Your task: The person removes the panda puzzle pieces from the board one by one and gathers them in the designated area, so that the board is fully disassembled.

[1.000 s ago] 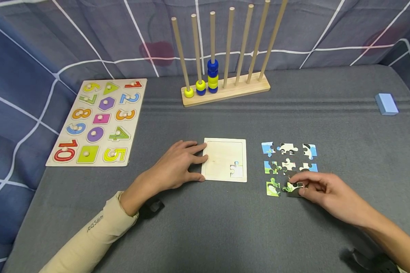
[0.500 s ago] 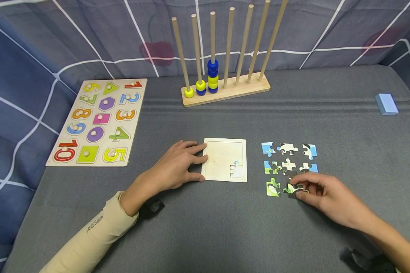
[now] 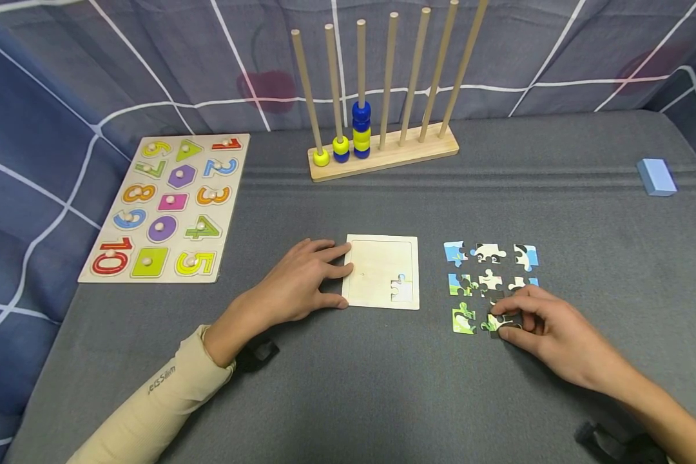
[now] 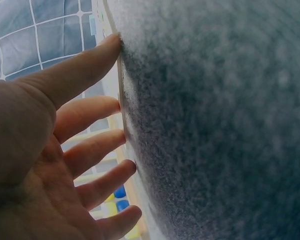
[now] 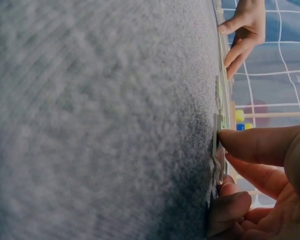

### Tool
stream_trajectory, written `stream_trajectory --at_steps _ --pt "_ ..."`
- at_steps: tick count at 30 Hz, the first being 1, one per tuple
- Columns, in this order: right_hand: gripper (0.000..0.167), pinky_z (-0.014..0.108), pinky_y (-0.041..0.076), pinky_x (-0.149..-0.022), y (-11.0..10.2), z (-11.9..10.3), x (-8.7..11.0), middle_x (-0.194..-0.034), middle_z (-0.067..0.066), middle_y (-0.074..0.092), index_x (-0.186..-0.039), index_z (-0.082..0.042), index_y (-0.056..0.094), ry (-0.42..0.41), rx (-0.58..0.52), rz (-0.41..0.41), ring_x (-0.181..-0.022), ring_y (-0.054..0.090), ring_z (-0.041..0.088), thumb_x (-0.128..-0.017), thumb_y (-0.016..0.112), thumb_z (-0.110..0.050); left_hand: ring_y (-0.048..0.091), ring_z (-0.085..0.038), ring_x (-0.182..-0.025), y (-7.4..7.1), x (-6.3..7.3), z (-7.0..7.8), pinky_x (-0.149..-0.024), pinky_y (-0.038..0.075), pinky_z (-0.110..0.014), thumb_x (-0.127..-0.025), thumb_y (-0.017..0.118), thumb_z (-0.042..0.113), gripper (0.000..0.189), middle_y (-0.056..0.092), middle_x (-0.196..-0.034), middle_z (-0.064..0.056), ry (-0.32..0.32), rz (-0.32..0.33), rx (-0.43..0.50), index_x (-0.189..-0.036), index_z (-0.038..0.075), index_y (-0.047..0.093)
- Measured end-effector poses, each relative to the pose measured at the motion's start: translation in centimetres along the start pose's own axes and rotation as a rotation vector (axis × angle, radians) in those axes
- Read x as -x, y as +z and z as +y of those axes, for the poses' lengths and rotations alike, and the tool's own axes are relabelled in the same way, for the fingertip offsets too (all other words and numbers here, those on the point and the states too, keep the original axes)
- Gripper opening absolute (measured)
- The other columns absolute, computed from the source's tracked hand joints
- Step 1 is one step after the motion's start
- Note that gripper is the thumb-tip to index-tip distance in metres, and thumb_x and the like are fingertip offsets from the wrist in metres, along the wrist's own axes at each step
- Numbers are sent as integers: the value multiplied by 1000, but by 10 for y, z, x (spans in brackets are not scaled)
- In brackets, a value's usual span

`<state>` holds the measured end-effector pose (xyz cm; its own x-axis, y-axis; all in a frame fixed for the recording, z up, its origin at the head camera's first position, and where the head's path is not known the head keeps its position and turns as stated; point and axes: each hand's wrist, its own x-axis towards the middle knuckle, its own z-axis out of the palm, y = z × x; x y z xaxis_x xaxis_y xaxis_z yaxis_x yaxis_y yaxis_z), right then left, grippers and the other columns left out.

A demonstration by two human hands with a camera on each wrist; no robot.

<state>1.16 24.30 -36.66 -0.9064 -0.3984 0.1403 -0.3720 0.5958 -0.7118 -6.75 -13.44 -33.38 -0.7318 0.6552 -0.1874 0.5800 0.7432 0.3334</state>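
My left hand [image 3: 301, 280] rests its spread fingertips and thumb on the left edge of a shallow square wooden puzzle tray [image 3: 377, 267]. In the tray's lower right corner is a pale jigsaw-piece shape [image 3: 403, 292] with a touch of blue. To the right, thumb and fingers of my right hand [image 3: 557, 338] pinch a green, white and black jigsaw piece [image 3: 499, 322] at the bottom of a loose group. A green corner piece [image 3: 463, 318] lies left of it. The right wrist view shows the thumb on the pinched piece [image 5: 216, 142], close to the cloth.
Several panda puzzle pieces [image 3: 488, 253] lie apart in rows above the right hand. Behind stands a wooden peg rack [image 3: 383, 158] with blue and yellow beads. A number-and-shape board [image 3: 162, 209] lies at the left, a light blue block [image 3: 657, 177] at the far right.
My right hand has shifted slightly, and the pinched jigsaw piece has moved a little down and to the right. The left hand and the tray have stayed put.
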Motion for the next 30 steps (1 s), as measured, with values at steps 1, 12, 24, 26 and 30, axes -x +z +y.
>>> stream_trajectory --at_steps 1,12,24,26,30 --pt "41 20 34 -51 0 -1 0 -83 -11 51 -103 -15 71 3 6 -2 -65 42 3 -72 80 10 37 -36 -138 0 0 0 -113 21 -59 -81 81 39 61 44 -151 -11 0 0 1 -132 10 65" --pt "39 20 35 -52 0 -6 -1 -83 -11 51 -102 -17 72 23 5 3 -67 42 3 -73 81 7 36 -35 -139 -1 0 0 -114 19 -60 -81 81 38 61 43 -151 -10 -8 -10 12 -133 11 64" --pt "38 21 35 -50 0 -9 -1 -82 -11 52 -101 -20 71 36 -26 17 -63 43 4 -75 81 5 37 -37 -138 0 0 -1 -113 20 -60 -81 81 38 60 44 -151 -11 -4 0 12 -132 10 65" --pt "37 22 35 -50 0 -11 -2 -82 -12 53 -101 -21 71 33 -35 17 -62 43 4 -76 81 4 36 -37 -139 0 0 -1 -113 20 -60 -81 81 38 60 44 -151 -11 -5 -1 13 -132 10 65" --pt "36 22 35 -51 1 -17 -7 -80 -12 52 -101 -21 71 25 -52 6 -62 43 5 -77 80 4 36 -36 -139 0 0 -1 -114 19 -60 -81 81 38 61 44 -151 -11 -8 -3 16 -132 11 65"
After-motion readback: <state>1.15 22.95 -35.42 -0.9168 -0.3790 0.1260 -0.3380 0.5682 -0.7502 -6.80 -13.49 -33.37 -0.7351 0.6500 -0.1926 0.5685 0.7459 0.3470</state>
